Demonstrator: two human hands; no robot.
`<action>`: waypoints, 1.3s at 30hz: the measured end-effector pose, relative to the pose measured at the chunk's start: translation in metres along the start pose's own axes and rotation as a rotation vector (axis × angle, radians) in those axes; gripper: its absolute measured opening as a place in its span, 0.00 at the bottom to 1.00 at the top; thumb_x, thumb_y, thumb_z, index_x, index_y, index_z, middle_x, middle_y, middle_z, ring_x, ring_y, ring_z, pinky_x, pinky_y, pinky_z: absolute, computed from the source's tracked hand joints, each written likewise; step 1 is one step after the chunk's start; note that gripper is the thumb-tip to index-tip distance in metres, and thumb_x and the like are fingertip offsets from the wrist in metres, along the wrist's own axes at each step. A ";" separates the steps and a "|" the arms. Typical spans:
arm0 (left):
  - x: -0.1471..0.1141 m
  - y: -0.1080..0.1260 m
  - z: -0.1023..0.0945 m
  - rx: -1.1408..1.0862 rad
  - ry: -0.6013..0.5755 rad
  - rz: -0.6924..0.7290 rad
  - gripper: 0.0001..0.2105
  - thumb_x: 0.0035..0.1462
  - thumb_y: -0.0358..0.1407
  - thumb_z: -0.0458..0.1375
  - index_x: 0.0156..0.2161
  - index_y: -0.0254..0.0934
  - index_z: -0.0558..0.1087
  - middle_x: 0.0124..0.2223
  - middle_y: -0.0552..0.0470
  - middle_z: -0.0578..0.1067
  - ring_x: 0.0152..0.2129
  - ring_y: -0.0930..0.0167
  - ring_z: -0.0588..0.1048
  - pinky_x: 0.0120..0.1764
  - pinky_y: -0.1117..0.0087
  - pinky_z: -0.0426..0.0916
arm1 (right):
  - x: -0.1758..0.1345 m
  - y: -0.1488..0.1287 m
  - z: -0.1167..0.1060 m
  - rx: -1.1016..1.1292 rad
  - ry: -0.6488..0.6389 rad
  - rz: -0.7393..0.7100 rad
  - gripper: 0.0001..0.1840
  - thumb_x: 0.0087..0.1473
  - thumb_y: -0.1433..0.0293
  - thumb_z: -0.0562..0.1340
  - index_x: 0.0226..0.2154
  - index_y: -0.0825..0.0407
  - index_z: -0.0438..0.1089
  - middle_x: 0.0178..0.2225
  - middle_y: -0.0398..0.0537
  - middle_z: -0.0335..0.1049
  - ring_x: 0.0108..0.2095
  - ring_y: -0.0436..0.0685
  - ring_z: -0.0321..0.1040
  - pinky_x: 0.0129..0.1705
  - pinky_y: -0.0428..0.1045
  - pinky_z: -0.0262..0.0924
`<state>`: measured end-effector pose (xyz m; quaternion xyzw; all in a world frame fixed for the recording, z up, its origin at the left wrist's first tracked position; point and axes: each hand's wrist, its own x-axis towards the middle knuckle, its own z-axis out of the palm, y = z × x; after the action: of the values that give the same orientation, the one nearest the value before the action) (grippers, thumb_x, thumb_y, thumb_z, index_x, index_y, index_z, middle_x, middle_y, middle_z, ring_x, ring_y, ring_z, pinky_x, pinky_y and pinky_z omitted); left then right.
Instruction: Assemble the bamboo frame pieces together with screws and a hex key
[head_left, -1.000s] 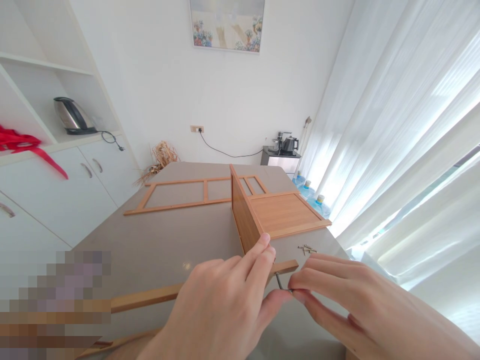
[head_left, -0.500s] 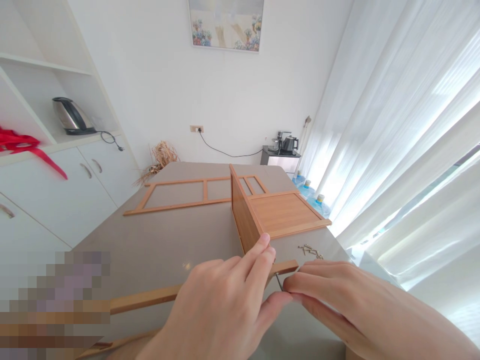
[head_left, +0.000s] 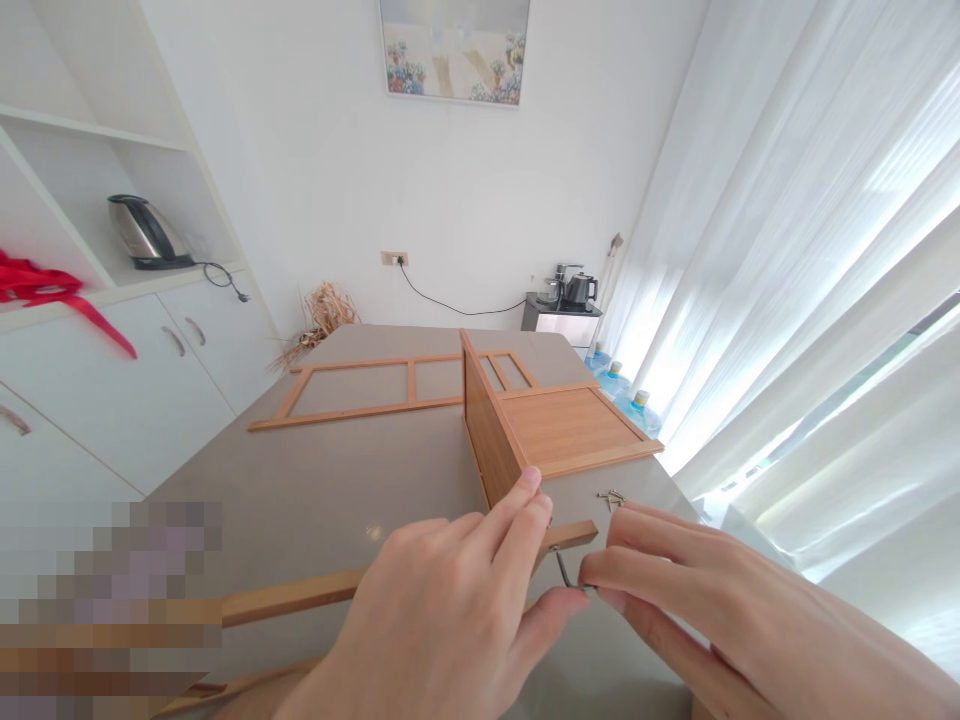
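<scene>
My right hand (head_left: 690, 600) pinches an L-shaped hex key (head_left: 564, 570) between thumb and fingers. The key's far end meets a screw head at the side of a wooden bar (head_left: 576, 534). My left hand (head_left: 457, 590) is wrapped over the joint where this bar meets an upright wooden panel (head_left: 491, 430), its thumb tip close to the key. Left of that hand, a wooden rail (head_left: 300, 597) runs toward the blurred lower left corner. A few loose screws (head_left: 612, 497) lie just beyond my right hand, which partly hides them.
On the grey table (head_left: 360, 480) lie a wooden open frame (head_left: 337, 411) at the left and a flat wooden panel (head_left: 574, 425) at the right. Blue water bottles (head_left: 639, 408) stand by the curtain. A kettle (head_left: 146, 235) sits on the left shelf.
The hex key has swung round, its outer arm now pointing to the right near my thumb. My right hand has shifted slightly to the right and covers more screws. My left hand stays put.
</scene>
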<state>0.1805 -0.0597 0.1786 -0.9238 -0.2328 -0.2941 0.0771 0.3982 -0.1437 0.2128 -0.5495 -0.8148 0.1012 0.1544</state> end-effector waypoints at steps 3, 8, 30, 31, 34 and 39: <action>0.000 0.000 0.000 0.001 0.002 -0.002 0.21 0.71 0.45 0.52 0.59 0.30 0.66 0.58 0.43 0.77 0.34 0.64 0.84 0.26 0.62 0.78 | 0.002 -0.001 0.000 0.014 0.021 -0.022 0.13 0.68 0.72 0.54 0.39 0.46 0.72 0.34 0.43 0.70 0.31 0.52 0.72 0.36 0.47 0.68; -0.001 -0.001 0.000 0.003 -0.016 -0.002 0.21 0.70 0.44 0.53 0.59 0.30 0.67 0.60 0.43 0.75 0.35 0.64 0.84 0.27 0.62 0.79 | 0.003 0.001 0.001 0.015 0.063 -0.048 0.12 0.68 0.72 0.54 0.37 0.46 0.72 0.32 0.43 0.69 0.30 0.51 0.71 0.34 0.46 0.68; -0.001 -0.001 0.000 0.004 -0.011 -0.005 0.21 0.69 0.43 0.56 0.59 0.31 0.64 0.60 0.43 0.76 0.36 0.63 0.84 0.26 0.60 0.78 | 0.005 0.000 0.004 -0.076 0.019 -0.017 0.12 0.69 0.70 0.54 0.37 0.47 0.71 0.32 0.42 0.73 0.31 0.52 0.74 0.32 0.47 0.64; -0.001 -0.001 0.000 0.004 -0.012 -0.003 0.21 0.69 0.43 0.56 0.59 0.31 0.64 0.59 0.43 0.76 0.36 0.63 0.84 0.26 0.60 0.78 | 0.006 0.001 0.005 -0.073 0.019 -0.019 0.12 0.69 0.70 0.54 0.35 0.47 0.70 0.30 0.41 0.73 0.29 0.52 0.73 0.31 0.47 0.64; -0.002 -0.001 0.000 0.008 -0.010 0.002 0.20 0.70 0.43 0.54 0.59 0.31 0.64 0.56 0.44 0.79 0.36 0.63 0.84 0.26 0.60 0.78 | 0.008 0.001 0.007 -0.049 -0.002 -0.015 0.14 0.69 0.69 0.54 0.32 0.48 0.69 0.28 0.40 0.73 0.27 0.51 0.73 0.30 0.46 0.63; 0.000 0.000 0.001 0.011 0.013 0.006 0.19 0.71 0.43 0.51 0.59 0.32 0.64 0.55 0.44 0.80 0.36 0.64 0.84 0.26 0.61 0.78 | 0.010 -0.001 0.008 -0.014 -0.071 0.021 0.14 0.70 0.69 0.53 0.32 0.48 0.68 0.29 0.40 0.74 0.28 0.51 0.74 0.30 0.46 0.62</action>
<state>0.1811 -0.0590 0.1776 -0.9222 -0.2310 -0.2983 0.0848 0.3911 -0.1346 0.2068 -0.5552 -0.8146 0.1169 0.1204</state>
